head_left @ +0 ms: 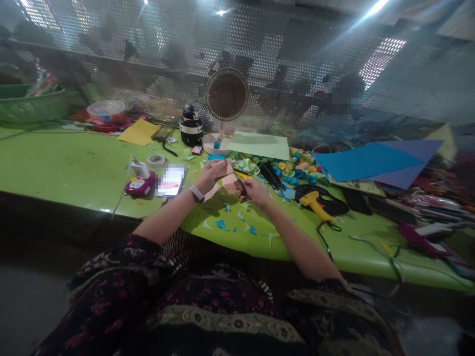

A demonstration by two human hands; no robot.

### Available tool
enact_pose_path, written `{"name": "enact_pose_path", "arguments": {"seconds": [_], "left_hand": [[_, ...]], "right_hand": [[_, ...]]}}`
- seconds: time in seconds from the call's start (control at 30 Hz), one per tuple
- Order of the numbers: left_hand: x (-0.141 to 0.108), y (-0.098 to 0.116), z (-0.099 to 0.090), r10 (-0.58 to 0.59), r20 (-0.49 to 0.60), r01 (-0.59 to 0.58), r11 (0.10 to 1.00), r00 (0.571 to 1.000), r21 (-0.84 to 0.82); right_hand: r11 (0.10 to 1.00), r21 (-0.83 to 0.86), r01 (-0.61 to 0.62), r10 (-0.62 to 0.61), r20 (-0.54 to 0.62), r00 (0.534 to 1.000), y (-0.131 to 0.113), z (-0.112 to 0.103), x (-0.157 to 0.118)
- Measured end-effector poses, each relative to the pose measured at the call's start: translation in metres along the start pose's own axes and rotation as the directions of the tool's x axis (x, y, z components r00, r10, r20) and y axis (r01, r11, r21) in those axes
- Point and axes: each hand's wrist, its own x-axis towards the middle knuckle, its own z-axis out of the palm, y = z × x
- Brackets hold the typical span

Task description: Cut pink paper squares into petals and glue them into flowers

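Observation:
My left hand (214,171) pinches a sheet of peach paper (229,181) over the green table. Closed around the handles of a pair of scissors (242,187) is my right hand (256,192), and the blades reach toward the paper. Whether the blades are apart cannot be made out. Small blue and pale green paper scraps (221,225) lie scattered below both hands. Just beyond them is a heap of cut coloured paper pieces (293,168), with a black stapler (270,174) at its near side.
A lit phone (171,180), a tape roll (156,159) and a purple charger block (140,184) lie left. Behind stand a black bottle (191,127) and small fan (227,95). A yellow glue gun (316,205) with its cord and blue sheets (371,160) lie right.

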Motion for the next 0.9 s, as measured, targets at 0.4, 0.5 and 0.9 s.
{"name": "enact_pose_path", "arguments": {"seconds": [0.4,0.5,0.9], "left_hand": [[-0.002,0.0,0.001,-0.005,-0.018,0.005,1.0,1.0,-0.003],[-0.001,0.0,0.0,-0.004,-0.022,0.004,1.0,1.0,0.0],[0.001,0.01,-0.001,-0.015,-0.067,0.011,0.998,0.998,-0.066]], "right_hand": [[1.0,0.005,-0.008,0.008,-0.007,1.0,0.002,0.002,0.001],[1.0,0.007,0.004,-0.004,0.0,1.0,0.002,0.0,0.002],[0.995,-0.043,0.095,-0.094,0.026,0.995,-0.009,-0.024,0.003]]}}
